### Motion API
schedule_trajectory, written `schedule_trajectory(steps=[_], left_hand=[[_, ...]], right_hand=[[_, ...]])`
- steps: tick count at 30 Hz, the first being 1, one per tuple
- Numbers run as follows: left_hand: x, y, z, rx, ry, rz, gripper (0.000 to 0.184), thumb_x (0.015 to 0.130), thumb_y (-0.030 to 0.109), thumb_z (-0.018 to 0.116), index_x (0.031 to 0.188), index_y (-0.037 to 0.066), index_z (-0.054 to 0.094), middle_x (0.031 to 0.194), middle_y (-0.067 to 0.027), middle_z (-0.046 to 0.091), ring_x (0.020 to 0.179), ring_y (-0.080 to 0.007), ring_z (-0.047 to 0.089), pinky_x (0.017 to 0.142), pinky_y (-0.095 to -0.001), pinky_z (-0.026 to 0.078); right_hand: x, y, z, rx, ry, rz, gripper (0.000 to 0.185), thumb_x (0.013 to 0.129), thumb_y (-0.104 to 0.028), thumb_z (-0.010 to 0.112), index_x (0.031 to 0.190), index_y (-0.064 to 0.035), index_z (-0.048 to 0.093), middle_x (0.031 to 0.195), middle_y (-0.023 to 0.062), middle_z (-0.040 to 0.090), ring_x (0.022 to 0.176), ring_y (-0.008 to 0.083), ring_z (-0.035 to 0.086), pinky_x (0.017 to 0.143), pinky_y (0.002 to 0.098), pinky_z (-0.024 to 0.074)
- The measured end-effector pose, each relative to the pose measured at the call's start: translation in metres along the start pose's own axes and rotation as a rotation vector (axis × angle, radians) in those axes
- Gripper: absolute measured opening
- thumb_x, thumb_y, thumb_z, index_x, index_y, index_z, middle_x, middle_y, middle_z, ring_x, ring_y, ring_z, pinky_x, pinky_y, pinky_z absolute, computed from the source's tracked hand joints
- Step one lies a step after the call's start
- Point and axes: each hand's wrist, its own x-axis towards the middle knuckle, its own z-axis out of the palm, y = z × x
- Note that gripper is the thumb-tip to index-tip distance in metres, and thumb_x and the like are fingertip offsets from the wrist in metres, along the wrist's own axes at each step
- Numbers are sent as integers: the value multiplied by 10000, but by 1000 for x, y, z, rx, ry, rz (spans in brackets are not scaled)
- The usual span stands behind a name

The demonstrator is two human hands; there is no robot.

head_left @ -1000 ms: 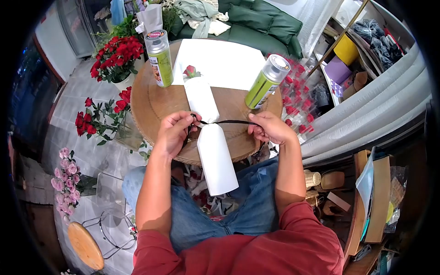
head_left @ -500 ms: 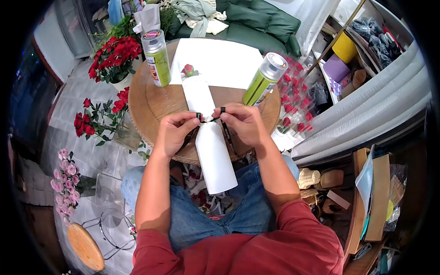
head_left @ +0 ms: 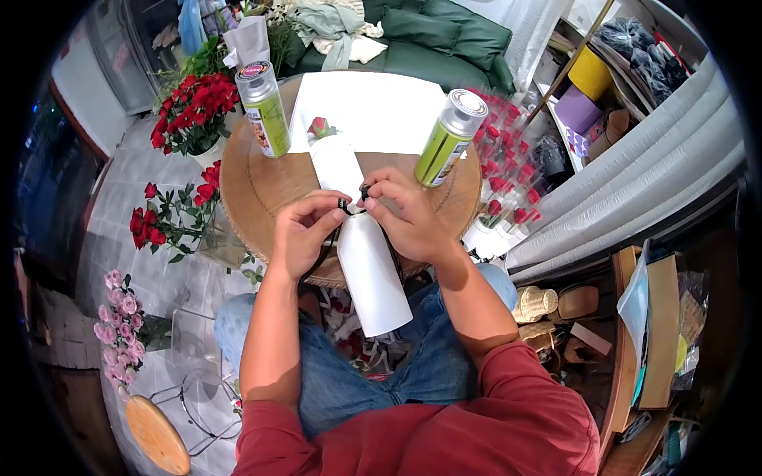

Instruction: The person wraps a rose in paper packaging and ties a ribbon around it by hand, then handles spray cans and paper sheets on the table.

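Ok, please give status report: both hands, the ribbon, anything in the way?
Left hand and right hand pinching black ribbon. Ribbon at narrow waist of white paper wrap. Two spray cans stand farther back, not touching hands.

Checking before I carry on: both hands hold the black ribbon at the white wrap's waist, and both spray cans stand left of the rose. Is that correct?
Not quite: the head view shows one spray can left of the rose and the other spray can right of it. The left hand and right hand do hold the black ribbon at the white wrap's waist.
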Motion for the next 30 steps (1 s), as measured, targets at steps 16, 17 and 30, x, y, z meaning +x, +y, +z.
schedule_trajectory(steps=[16, 17, 30], left_hand=[[2, -14, 11, 0, 139, 67, 119, 917, -5, 707, 1036, -12, 709, 1023, -50, 711, 936, -116, 642, 875, -262, 505], [2, -14, 11, 57, 111, 102, 123, 912, -15, 708, 1035, -17, 710, 1018, -51, 706, 944, -117, 639, 874, -260, 503], [-1, -12, 18, 199, 148, 74, 108, 887, -51, 711, 991, -19, 711, 984, -47, 709, 951, -122, 648, 826, -261, 521]], right_hand=[[-2, -9, -2, -66, 38, 30, 159, 907, -56, 679, 1027, 39, 720, 951, 184, 721, 845, 316, 707, 744, 374, 538], [-2, -9, -3, -65, 37, 25, 158, 903, -52, 681, 1026, 42, 717, 936, 182, 723, 839, 315, 709, 741, 373, 540], [-3, -9, -4, -96, 129, 185, 148, 850, -56, 738, 965, 27, 695, 868, 184, 748, 803, 272, 744, 742, 354, 554]])
